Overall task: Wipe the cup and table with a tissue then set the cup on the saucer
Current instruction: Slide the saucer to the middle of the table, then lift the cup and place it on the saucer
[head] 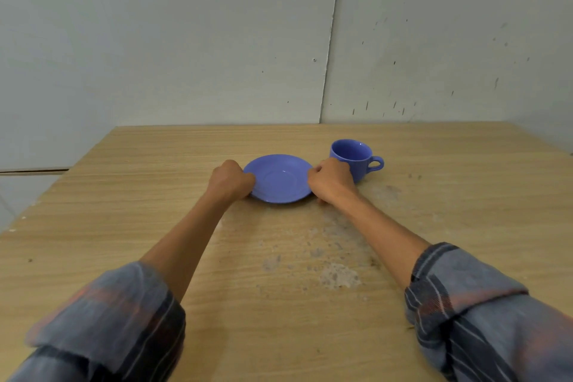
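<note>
- My left hand (231,178) is closed on the left rim of the blue saucer (279,178); the fingers curl around the edge, thumb on top.
- The saucer lies flat on the wooden table (155,226), in the middle, with nothing on it.
- My right hand (330,180) is closed on the right rim of the saucer in the same way.
- The blue cup (353,156) stands upright on the table, just behind my right hand, with its handle turned to the right. It is not on the saucer yet.
- I see no tissue here.
- Pale, dusty stains (338,276) lie on the table between my forearms, near to me, so I think the wiping is not done.
- I judge the step is to place the saucer. To do it well I should keep both grips even, hold it level, and not push my right knuckles into the cup behind.
- The saucer is smooth and glazed, so a light but firm hold on the rim seems best.
</note>
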